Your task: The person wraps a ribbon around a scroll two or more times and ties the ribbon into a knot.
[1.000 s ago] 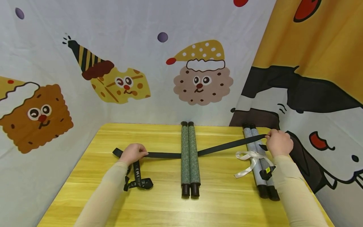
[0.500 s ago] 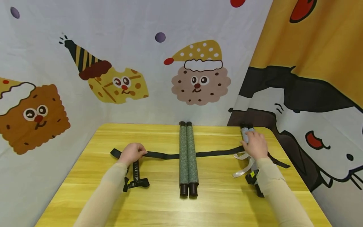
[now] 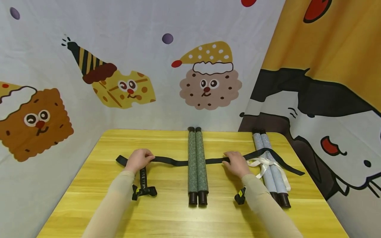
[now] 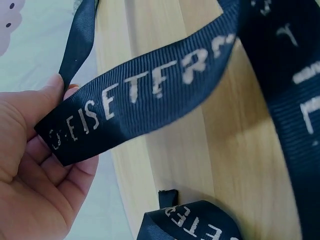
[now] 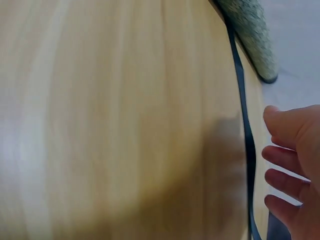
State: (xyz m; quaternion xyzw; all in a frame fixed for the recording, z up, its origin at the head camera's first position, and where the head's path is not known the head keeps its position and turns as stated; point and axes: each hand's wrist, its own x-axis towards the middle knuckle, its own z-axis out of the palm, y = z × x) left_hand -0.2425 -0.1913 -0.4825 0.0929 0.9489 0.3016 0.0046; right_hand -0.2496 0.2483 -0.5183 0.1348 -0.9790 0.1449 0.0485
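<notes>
A long black ribbon (image 3: 169,161) with pale lettering runs crosswise beneath a green double-rolled scroll (image 3: 197,165) with dark brown end knobs. My left hand (image 3: 139,161) pinches the ribbon left of the scroll, and the left wrist view shows a lettered length (image 4: 135,105) emerging from between thumb and fingers. To the scroll's right, my right hand (image 3: 236,163) is over the ribbon, overlapping it in the head view. In the right wrist view its fingers (image 5: 284,159) are loosely spread beside the ribbon (image 5: 245,110), with nothing held.
A pale blue double-rolled scroll (image 3: 269,173) tied with a white ribbon bow (image 3: 265,162) lies at the right; the black ribbon's far end crosses over it. More lettered ribbon (image 3: 148,191) lies bunched below my left hand. The wooden table (image 3: 169,218) meets a printed cloth backdrop.
My right hand has let go of the black ribbon's end and moved left from the blue scroll towards the green one. The ribbon has dropped across the blue scroll. My left hand keeps its place.
</notes>
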